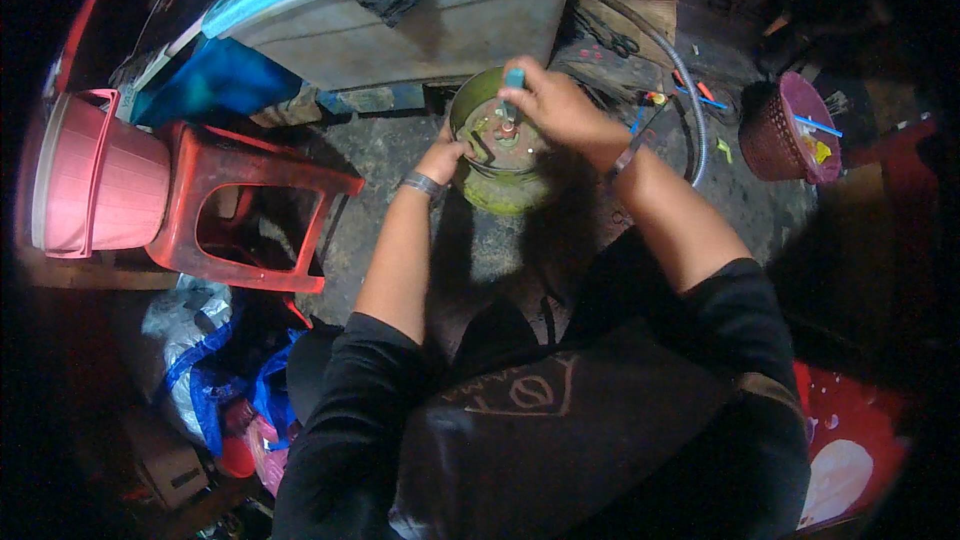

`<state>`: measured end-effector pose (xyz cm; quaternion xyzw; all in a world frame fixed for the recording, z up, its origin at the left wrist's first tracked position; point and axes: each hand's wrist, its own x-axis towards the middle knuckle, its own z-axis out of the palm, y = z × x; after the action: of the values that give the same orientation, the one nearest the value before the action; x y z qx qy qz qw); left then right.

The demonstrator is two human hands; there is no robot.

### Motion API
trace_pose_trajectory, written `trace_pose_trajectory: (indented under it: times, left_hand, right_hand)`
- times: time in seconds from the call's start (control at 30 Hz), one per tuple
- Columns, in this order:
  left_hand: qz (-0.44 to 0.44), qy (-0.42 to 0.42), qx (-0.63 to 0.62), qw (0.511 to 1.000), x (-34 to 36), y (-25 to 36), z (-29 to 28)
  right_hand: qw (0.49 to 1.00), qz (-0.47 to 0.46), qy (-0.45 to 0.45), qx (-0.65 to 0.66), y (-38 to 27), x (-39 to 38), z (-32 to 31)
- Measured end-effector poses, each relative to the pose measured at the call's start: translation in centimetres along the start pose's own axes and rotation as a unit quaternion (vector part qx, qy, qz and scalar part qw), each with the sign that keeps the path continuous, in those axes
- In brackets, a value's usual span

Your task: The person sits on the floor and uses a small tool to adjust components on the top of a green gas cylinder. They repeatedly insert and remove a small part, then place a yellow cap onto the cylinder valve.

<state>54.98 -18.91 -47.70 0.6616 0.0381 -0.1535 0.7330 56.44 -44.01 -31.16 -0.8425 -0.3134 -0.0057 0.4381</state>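
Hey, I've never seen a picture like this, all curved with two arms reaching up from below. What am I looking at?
There's no machine here: these are a person's own bare hands. The picture comes from a wide fisheye camera worn on that person's head, looking down, so straight edges bend near the rim. Left in the picture is the person's left.

The left hand grips the side of a round green metal container on the dark floor. The right hand holds a teal-handled tool over its middle.

To the left are a red stool and a pink bucket; to the right, a grey hose and a purple basket.
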Motion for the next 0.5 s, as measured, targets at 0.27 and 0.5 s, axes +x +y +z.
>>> trace_pose_trajectory:
  times: [0.27,0.5]
  left_hand:
    - [0.019,0.031,-0.03,0.999,-0.3,-0.5,0.5]
    - [0.019,0.076,0.169,0.982,-0.4,-1.0,0.2]
  right_hand:
    - [0.997,-0.052,-0.017,-0.046,-1.1,0.4,1.6]
    - [0.976,0.114,0.029,0.181,3.0,3.7,1.0]
